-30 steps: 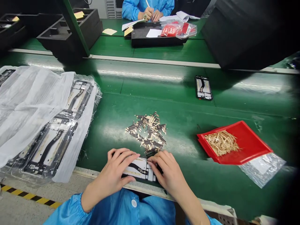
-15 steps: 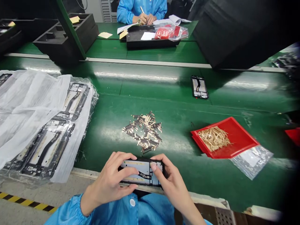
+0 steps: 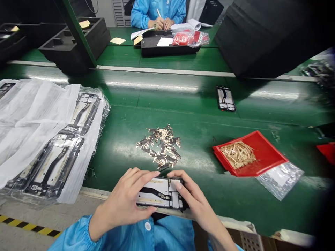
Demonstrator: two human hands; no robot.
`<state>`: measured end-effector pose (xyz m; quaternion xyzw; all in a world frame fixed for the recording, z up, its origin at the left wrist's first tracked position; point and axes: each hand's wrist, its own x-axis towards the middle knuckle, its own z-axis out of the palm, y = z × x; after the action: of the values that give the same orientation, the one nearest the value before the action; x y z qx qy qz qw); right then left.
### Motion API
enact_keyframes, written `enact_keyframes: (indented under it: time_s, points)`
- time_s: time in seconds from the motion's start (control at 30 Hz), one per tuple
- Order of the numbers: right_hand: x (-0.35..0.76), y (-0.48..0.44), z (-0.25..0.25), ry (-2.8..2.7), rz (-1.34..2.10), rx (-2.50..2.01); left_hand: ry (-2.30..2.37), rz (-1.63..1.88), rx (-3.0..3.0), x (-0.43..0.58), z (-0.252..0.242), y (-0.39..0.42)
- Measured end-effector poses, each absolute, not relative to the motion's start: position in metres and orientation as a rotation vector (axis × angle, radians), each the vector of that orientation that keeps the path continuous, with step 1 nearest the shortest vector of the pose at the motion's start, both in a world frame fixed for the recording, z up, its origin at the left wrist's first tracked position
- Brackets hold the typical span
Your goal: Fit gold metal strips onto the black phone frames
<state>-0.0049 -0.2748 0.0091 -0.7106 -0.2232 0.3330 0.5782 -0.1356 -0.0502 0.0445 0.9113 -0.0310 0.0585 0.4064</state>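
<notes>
The left hand and right hand are grasping a phone frame at the table's near edge. Metal strips are lying at 12 o'clock, a red tray sitting at 2 o'clock.

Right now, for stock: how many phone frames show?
5: one frame between the left hand and right hand, one frame on the belt, and three in the plastic bag at left: upper frame, lower frame, corner frame. The white sheet may hide more.
</notes>
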Motion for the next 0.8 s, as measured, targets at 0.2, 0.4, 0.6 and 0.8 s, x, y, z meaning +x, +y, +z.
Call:
enact_keyframes:
  time_s: [0.2,0.4,0.6,0.8]
  points:
    - [0.010,-0.274,0.010,-0.894,0.265,-1.733,-0.079,0.121,2.330,-0.135,0.048,-0.048]
    - [0.011,-0.267,0.013,-1.082,0.133,-1.694,0.019,0.237,2.258,-0.135,0.038,-0.050]
    - [0.009,-0.263,0.006,-1.111,0.109,-1.613,0.265,0.494,2.095,-0.130,0.025,-0.060]
    - [-0.001,-0.262,0.012,-0.989,0.208,-1.614,0.222,0.752,2.089,-0.132,0.015,-0.066]
